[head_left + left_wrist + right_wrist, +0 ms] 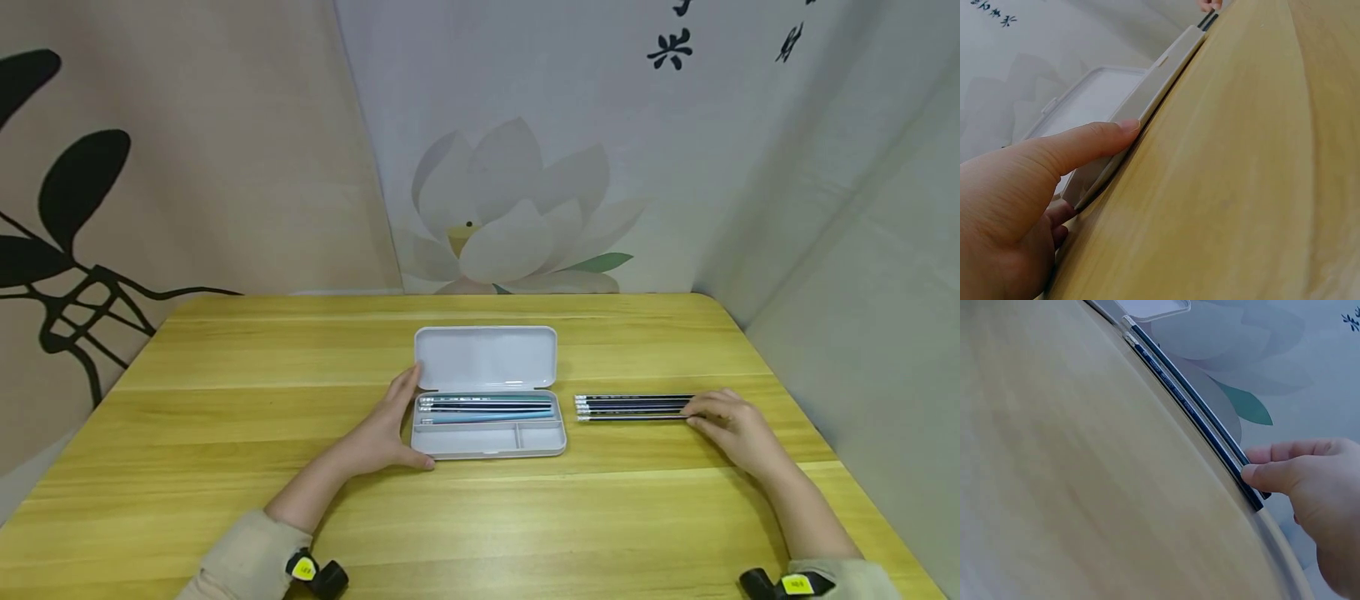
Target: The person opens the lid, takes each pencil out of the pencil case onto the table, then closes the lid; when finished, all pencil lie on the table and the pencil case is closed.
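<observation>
A white pencil case (489, 456) lies on the table with its lid (486, 357) tipped back. Several pencils (487, 408), dark and light blue, lie in its long rear compartment. My left hand (382, 433) holds the case at its left end; in the left wrist view the thumb presses along the front wall and other fingers reach round the end. To the right of the case, several dark pencils (633, 407) lie side by side with their silver ends to the left. With thumb and fingers my right hand (738, 429) pinches their right ends.
The case's front part has a divider (518, 435) making two small compartments. The wooden table (495, 533) ends at a printed cloth backdrop (315, 167) behind, and a pale cloth (862, 275) hangs along the right edge.
</observation>
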The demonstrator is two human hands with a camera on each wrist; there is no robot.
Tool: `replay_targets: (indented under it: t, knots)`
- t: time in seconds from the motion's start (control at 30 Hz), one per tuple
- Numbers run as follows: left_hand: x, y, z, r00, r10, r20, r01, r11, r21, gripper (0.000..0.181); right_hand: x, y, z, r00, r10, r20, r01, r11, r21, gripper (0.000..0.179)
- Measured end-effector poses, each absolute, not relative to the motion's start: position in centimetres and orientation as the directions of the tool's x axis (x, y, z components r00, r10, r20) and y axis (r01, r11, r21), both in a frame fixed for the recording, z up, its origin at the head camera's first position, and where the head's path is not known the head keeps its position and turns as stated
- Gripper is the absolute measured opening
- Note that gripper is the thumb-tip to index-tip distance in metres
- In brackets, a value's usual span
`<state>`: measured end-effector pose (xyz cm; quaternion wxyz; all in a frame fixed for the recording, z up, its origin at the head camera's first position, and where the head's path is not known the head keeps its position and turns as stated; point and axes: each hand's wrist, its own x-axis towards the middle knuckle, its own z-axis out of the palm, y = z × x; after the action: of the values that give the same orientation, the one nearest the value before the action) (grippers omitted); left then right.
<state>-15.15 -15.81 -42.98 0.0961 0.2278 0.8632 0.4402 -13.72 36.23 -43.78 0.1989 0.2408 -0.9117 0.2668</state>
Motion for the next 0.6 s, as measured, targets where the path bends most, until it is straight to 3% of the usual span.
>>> replay_targets:
  t: [0.6]
  knots:
    - [-14.98, -15.85, -42.49, -0.877, 0.479, 0.030, 0.306, 0.510, 0.804, 0.140, -13.97, 36.72, -43.87, -0.842, -0.276, 0.464, -0.475, 0.787, -0.393, 0.026]
